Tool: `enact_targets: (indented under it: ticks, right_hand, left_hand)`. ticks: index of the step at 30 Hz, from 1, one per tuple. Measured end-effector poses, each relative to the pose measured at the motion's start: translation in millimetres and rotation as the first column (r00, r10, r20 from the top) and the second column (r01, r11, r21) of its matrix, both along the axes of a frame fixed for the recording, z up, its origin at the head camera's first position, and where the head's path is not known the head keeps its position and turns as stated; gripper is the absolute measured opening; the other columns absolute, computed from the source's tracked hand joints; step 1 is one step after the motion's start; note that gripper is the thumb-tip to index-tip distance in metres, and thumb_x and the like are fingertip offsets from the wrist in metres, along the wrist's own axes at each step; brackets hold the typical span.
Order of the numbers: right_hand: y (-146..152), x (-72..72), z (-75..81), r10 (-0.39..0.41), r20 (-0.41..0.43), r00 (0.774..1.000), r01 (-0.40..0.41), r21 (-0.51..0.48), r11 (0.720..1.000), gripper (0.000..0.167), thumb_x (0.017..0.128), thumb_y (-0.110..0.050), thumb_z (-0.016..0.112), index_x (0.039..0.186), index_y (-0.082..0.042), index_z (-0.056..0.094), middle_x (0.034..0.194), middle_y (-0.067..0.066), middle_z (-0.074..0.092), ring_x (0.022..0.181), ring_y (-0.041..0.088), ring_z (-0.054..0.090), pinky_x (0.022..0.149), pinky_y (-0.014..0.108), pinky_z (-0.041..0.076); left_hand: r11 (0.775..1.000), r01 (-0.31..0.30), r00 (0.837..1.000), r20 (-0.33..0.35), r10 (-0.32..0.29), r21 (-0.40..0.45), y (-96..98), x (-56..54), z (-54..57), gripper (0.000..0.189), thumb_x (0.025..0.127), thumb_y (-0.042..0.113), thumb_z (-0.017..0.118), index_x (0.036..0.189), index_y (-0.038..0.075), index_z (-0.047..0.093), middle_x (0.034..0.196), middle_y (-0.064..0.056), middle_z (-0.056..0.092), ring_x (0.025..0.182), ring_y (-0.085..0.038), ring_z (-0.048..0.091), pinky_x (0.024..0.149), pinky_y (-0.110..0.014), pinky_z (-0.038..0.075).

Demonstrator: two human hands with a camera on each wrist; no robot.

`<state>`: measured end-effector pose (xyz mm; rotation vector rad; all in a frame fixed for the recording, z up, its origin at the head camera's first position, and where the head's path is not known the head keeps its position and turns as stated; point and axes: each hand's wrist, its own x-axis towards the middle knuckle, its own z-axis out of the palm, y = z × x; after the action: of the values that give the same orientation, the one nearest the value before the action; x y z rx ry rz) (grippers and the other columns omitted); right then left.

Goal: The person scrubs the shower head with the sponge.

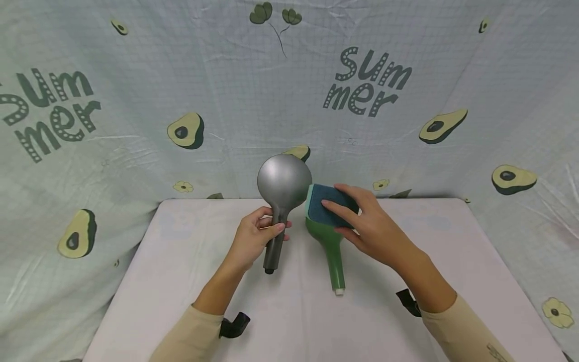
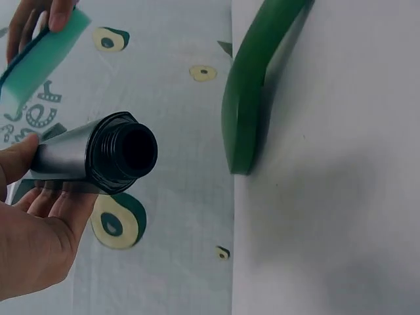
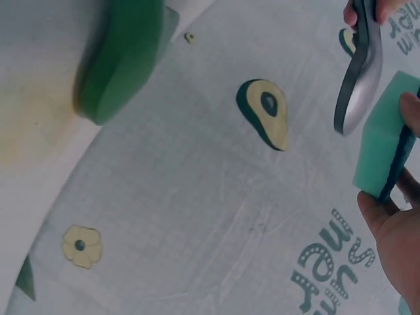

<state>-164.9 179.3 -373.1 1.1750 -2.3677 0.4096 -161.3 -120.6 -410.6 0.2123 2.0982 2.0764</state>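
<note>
My left hand (image 1: 254,236) grips a grey shower head (image 1: 284,180) by its handle, raised with the rounded back of its head towards me. The open threaded end of that handle (image 2: 69,154) faces the left wrist camera. In my right hand (image 1: 377,226) is a sponge (image 1: 329,205), pinched between fingers and thumb, with a dark blue scouring side and a light green foam side. The foam (image 3: 380,144) faces the grey shower head, a small gap apart. A green shower head (image 1: 334,259) lies on the table below, its head partly hidden behind the sponge.
The pale table (image 1: 181,251) ends in a far edge against a hanging cloth (image 1: 244,100) printed with avocados, flowers and "summer". Black camera mounts (image 1: 235,326) stick out at both wrists, above the tabletop.
</note>
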Motion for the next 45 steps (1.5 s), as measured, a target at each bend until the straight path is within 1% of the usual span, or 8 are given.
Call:
enact_targets:
  ticks: [9, 14, 19, 22, 31, 35, 39, 45]
  right_hand:
    - [-14.8, 0.1, 13.1, 0.009, -0.088, 0.996, -0.009, 0.009, 1.000, 0.073, 0.083, -0.018, 0.088, 0.149, -0.025, 0.056, 0.156, 0.019, 0.043, 0.137, 0.041, 0.046, 0.104, 0.053, 0.054]
    - [-21.7, 1.4, 19.3, 0.008, -0.142, 0.990, -0.001, 0.053, 0.999, 0.072, 0.082, -0.019, 0.089, 0.147, -0.026, 0.057, 0.154, 0.019, 0.046, 0.134, 0.042, 0.049, 0.101, 0.051, 0.056]
    - [-25.5, -2.1, 29.6, -0.016, -0.175, 0.984, 0.031, 0.082, 0.996, 0.068, 0.084, -0.021, 0.088, 0.145, -0.024, 0.059, 0.153, 0.020, 0.048, 0.131, 0.043, 0.052, 0.100, 0.051, 0.057]
    - [-24.9, -9.2, 39.3, -0.039, -0.155, 0.987, 0.050, 0.068, 0.996, 0.068, 0.085, -0.019, 0.087, 0.147, -0.023, 0.058, 0.154, 0.020, 0.047, 0.131, 0.044, 0.051, 0.101, 0.053, 0.056]
    - [-17.2, -44.6, 65.0, -0.134, 0.004, 0.991, 0.134, -0.032, 0.990, 0.060, 0.093, -0.016, 0.079, 0.149, -0.017, 0.056, 0.156, 0.024, 0.042, 0.136, 0.049, 0.046, 0.108, 0.061, 0.047]
    - [-17.1, -50.6, 72.4, -0.160, 0.009, 0.987, 0.160, -0.038, 0.986, 0.058, 0.094, -0.015, 0.078, 0.148, -0.017, 0.057, 0.156, 0.024, 0.042, 0.137, 0.051, 0.044, 0.110, 0.063, 0.045]
    - [-19.5, -44.3, 67.1, -0.108, -0.055, 0.993, 0.108, 0.009, 0.994, 0.060, 0.091, -0.012, 0.081, 0.147, -0.016, 0.058, 0.154, 0.025, 0.045, 0.132, 0.051, 0.048, 0.107, 0.061, 0.048]
    - [-23.1, -17.7, 45.1, -0.032, -0.160, 0.987, 0.055, 0.143, 0.988, 0.067, 0.084, -0.015, 0.088, 0.144, -0.020, 0.061, 0.150, 0.023, 0.049, 0.125, 0.046, 0.054, 0.101, 0.055, 0.055]
  left_hand:
    - [0.998, 0.069, 0.991, -0.114, -0.069, -0.004, 31.1, 0.3, 5.8, 0.029, 0.099, 0.005, 0.068, 0.126, -0.001, 0.061, 0.115, -0.024, 0.075, 0.088, -0.029, 0.078, 0.087, -0.037, 0.062]
    - [0.997, 0.079, 0.982, -0.172, -0.080, -0.015, 44.1, 1.8, 6.1, 0.036, 0.098, 0.008, 0.071, 0.133, 0.003, 0.061, 0.113, -0.022, 0.076, 0.085, -0.032, 0.077, 0.085, -0.034, 0.062]
    - [0.994, 0.099, 0.977, -0.193, -0.089, 0.041, 52.1, 2.0, 5.1, 0.047, 0.098, 0.003, 0.069, 0.143, 0.001, 0.055, 0.120, -0.025, 0.072, 0.093, -0.038, 0.076, 0.085, -0.036, 0.064]
    - [0.992, 0.111, 0.976, -0.192, -0.099, 0.053, 54.7, 1.0, 4.4, 0.044, 0.098, 0.001, 0.068, 0.140, -0.001, 0.055, 0.121, -0.026, 0.072, 0.097, -0.041, 0.075, 0.084, -0.035, 0.064]
    - [0.991, 0.130, 0.972, -0.202, -0.120, 0.037, 56.7, 1.2, 2.4, 0.031, 0.097, -0.002, 0.068, 0.127, -0.005, 0.060, 0.119, -0.026, 0.072, 0.097, -0.053, 0.071, 0.084, -0.028, 0.062]
    - [0.992, 0.125, 0.972, -0.200, -0.120, 0.016, 58.2, 1.5, 0.5, 0.033, 0.096, -0.003, 0.070, 0.127, -0.005, 0.061, 0.118, -0.026, 0.073, 0.096, -0.051, 0.072, 0.085, -0.030, 0.063]
    - [0.993, 0.116, 0.976, -0.184, -0.116, -0.009, 58.0, 1.0, 0.1, 0.033, 0.095, -0.001, 0.070, 0.127, -0.004, 0.063, 0.116, -0.025, 0.074, 0.094, -0.049, 0.073, 0.083, -0.028, 0.063]
    - [0.995, 0.093, 0.976, -0.193, -0.100, -0.045, 57.6, -1.4, -0.6, 0.035, 0.097, 0.002, 0.070, 0.130, -0.003, 0.063, 0.114, -0.022, 0.075, 0.089, -0.040, 0.076, 0.079, -0.029, 0.063]
